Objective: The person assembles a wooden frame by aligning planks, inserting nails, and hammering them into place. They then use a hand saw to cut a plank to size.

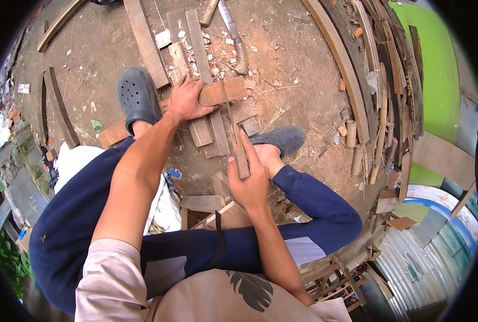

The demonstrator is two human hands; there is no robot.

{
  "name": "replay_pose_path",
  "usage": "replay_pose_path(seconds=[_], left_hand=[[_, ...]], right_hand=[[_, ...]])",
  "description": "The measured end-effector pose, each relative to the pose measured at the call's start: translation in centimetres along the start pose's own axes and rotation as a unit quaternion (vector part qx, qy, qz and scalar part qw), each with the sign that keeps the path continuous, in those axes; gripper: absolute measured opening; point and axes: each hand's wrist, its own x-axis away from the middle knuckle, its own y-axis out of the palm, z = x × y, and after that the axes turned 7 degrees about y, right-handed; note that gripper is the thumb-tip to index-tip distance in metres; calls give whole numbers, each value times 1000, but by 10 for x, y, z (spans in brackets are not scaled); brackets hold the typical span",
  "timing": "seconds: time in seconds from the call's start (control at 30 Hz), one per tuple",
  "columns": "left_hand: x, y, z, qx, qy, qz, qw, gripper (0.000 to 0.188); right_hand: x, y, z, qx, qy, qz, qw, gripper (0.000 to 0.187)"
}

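A reddish-brown plank [234, 91] lies crosswise over several shorter boards on the ground. My left hand [187, 99] grips it from above and presses it down, fingers over the far edge and thumb toward the near one. In my right hand [250, 182] is the wooden handle of a handsaw [239, 155], the index finger stretched along its side. Seen nearly edge-on, the thin blade crosses the plank to the right of my left hand, close to its right end. My left shoe [137, 96] rests by the plank's left part.
Beyond the plank lie a machete [232, 32] with a curved handle, loose boards [142, 37] and scattered wood chips. My right shoe [284, 140] stands right of the saw. Long timbers [341, 59] are piled along the right side. A white sack [78, 163] lies at the left.
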Motion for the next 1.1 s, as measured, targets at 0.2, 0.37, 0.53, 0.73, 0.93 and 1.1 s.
replay_pose_path(seconds=[0.2, 0.37, 0.53, 0.73, 0.93, 1.1], left_hand=[[-8, -13, 7, 32, -7, -11, 999, 73], [-2, -3, -3, 32, 7, 33, 999, 68], [3, 0, -5, 1, 12, 43, 999, 74], [-6, 0, -1, 30, 23, 37, 999, 83], [2, 0, -4, 21, 8, 30, 999, 80], [-10, 7, 1, 26, 45, 64, 997, 76]], right_hand=[[-27, 4, 6, -34, 87, -44, 995, 69], [43, -36, -15, 5, 63, -43, 997, 74], [64, -42, -14, -1, 3, -14, 1000, 72], [-61, 2, -4, 5, 182, -108, 977, 70], [88, -63, -24, -8, 149, -78, 986, 70], [-39, -2, 14, -42, 120, -68, 989, 69]])
